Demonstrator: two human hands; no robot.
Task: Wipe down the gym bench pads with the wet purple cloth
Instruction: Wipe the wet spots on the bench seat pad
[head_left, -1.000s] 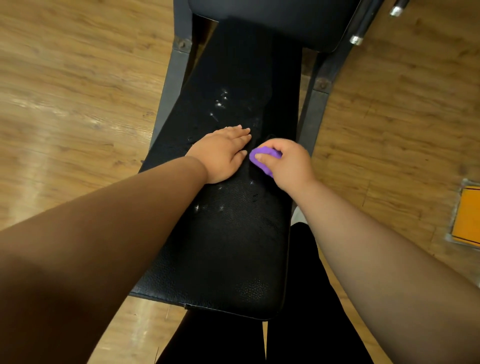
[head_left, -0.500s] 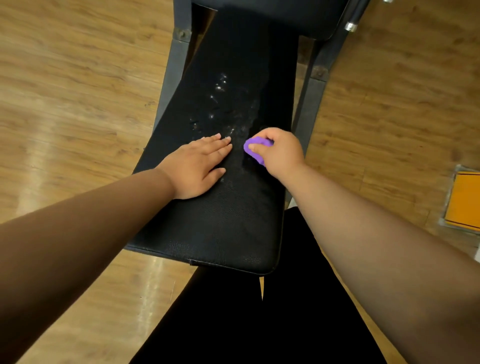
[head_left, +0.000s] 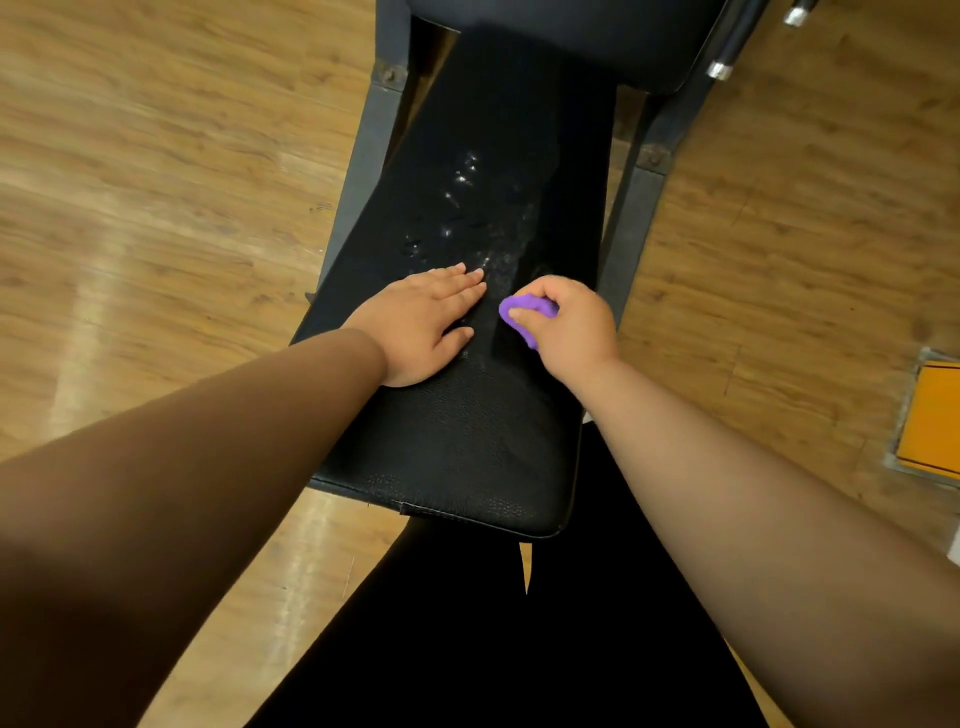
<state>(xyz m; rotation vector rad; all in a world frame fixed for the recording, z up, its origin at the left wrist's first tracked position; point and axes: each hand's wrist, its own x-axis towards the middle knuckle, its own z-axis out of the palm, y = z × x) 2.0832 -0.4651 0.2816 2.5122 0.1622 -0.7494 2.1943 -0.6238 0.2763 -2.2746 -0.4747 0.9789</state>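
A long black bench pad (head_left: 467, 447) runs away from me, with glistening wet drops (head_left: 462, 208) on its middle stretch. My left hand (head_left: 421, 325) lies flat on the pad, fingers straight and pointing forward. Beside it on the right, my right hand (head_left: 569, 325) grips a bunched purple cloth (head_left: 524, 312) and holds it down on the pad's right half. Most of the cloth is hidden under my fingers. A second black pad (head_left: 571, 36) sits at the far end.
Grey metal frame rails (head_left: 363, 171) run along both sides of the pad. A chrome-tipped bar (head_left: 727, 57) angles at the top right. Wooden floor (head_left: 156, 208) surrounds the bench. An orange panel (head_left: 930, 415) lies on the floor at the right. My dark-clad legs (head_left: 519, 649) stand at the near end.
My right hand with the cloth has slid back along the pad towards me. The left hand stays flat on the pad. The view has shifted.
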